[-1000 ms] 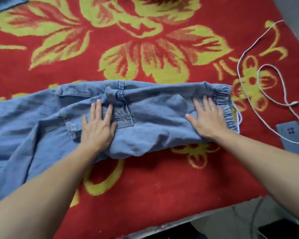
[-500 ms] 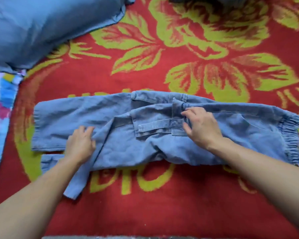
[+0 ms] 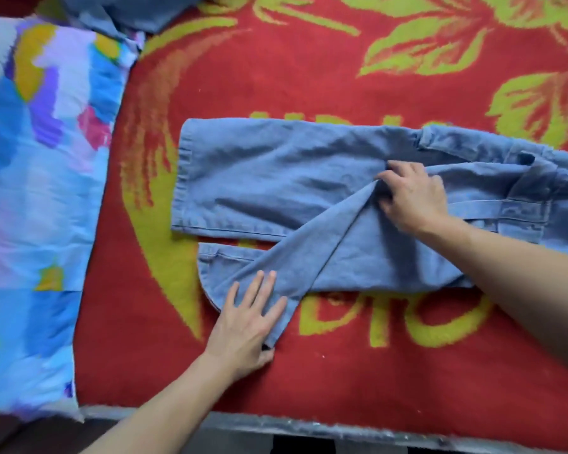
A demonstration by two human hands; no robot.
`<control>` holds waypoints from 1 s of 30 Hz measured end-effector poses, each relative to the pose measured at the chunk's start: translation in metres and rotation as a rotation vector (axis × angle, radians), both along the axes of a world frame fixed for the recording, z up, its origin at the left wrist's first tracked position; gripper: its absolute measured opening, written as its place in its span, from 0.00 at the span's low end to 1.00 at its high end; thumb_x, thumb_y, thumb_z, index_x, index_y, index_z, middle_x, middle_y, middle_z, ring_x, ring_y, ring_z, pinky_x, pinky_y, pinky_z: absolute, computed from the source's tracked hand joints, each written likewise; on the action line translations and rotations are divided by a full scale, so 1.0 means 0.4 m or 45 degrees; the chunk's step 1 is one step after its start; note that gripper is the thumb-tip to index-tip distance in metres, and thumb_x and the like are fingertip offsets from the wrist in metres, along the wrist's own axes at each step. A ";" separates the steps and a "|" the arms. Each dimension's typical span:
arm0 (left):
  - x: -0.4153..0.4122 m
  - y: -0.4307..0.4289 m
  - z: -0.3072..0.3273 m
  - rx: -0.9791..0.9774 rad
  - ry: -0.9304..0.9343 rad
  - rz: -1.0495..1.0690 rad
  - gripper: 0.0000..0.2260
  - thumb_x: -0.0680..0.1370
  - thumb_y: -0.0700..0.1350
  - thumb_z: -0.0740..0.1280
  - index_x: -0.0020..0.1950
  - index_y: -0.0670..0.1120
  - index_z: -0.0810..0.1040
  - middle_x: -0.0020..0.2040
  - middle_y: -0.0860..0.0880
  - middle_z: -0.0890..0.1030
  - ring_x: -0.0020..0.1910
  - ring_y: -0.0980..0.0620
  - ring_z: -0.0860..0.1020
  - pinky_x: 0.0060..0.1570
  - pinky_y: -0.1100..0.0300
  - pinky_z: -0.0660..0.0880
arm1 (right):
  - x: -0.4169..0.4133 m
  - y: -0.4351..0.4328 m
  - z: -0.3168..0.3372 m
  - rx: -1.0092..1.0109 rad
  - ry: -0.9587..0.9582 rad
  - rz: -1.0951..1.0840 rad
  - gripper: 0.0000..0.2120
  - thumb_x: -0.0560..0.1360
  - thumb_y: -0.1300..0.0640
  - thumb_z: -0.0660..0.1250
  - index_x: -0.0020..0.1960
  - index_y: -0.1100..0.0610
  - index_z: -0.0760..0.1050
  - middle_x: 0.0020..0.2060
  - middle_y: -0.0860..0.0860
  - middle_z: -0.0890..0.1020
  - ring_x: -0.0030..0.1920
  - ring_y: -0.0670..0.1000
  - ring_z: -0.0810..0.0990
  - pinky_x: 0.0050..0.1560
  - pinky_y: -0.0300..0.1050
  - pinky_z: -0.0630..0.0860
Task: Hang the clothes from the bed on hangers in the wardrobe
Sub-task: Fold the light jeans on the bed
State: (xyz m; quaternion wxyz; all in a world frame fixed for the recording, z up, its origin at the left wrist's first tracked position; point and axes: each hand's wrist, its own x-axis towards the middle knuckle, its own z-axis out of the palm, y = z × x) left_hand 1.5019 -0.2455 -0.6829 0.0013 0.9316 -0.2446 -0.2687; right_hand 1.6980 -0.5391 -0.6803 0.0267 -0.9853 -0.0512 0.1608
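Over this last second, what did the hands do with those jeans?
Both hands moved leftward along the jeans, away from the waist. The right hand, flat before, now curls its fingers into a fold mid-leg. The left hand, still flat, rests on the crossed lower leg. The jeans stay spread on the red blanket.

The right hand [image 3: 413, 198] is now bunching a fold of the jeans [image 3: 276, 178] where the legs cross, leftward of the strap [image 3: 473, 204] it was touching earlier. The left hand [image 3: 246, 326] is lying flat on the nearer leg's end, closer to the edge of the bed [image 3: 309, 416] than before.
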 end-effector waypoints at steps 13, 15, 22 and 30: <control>0.548 0.243 0.212 -0.838 -0.488 1.222 0.09 0.69 0.46 0.61 0.35 0.40 0.72 0.30 0.44 0.71 0.33 0.41 0.71 0.34 0.50 0.65 | 0.140 0.019 0.160 0.252 -0.091 -0.388 0.10 0.76 0.57 0.62 0.53 0.55 0.80 0.48 0.60 0.82 0.51 0.62 0.79 0.45 0.50 0.74; 0.651 0.279 0.178 -0.759 -0.465 1.164 0.09 0.70 0.47 0.62 0.38 0.41 0.75 0.35 0.38 0.76 0.39 0.37 0.75 0.39 0.47 0.70 | 0.178 0.033 0.157 0.326 -0.152 -0.413 0.13 0.77 0.56 0.63 0.60 0.55 0.78 0.55 0.59 0.80 0.57 0.61 0.77 0.54 0.50 0.72; 0.566 0.231 -0.011 -0.389 -0.151 1.505 0.29 0.74 0.58 0.67 0.65 0.39 0.68 0.64 0.37 0.73 0.64 0.37 0.71 0.62 0.46 0.68 | 0.031 0.072 0.054 0.176 -0.296 -0.060 0.28 0.76 0.48 0.64 0.74 0.55 0.65 0.74 0.61 0.63 0.75 0.62 0.60 0.70 0.61 0.63; 0.537 0.185 0.017 -0.602 -0.087 1.746 0.21 0.69 0.42 0.74 0.60 0.41 0.74 0.54 0.40 0.80 0.51 0.41 0.79 0.51 0.49 0.78 | -0.039 0.081 -0.022 -0.148 0.299 -0.023 0.33 0.79 0.36 0.48 0.79 0.47 0.41 0.79 0.53 0.47 0.77 0.55 0.48 0.73 0.62 0.49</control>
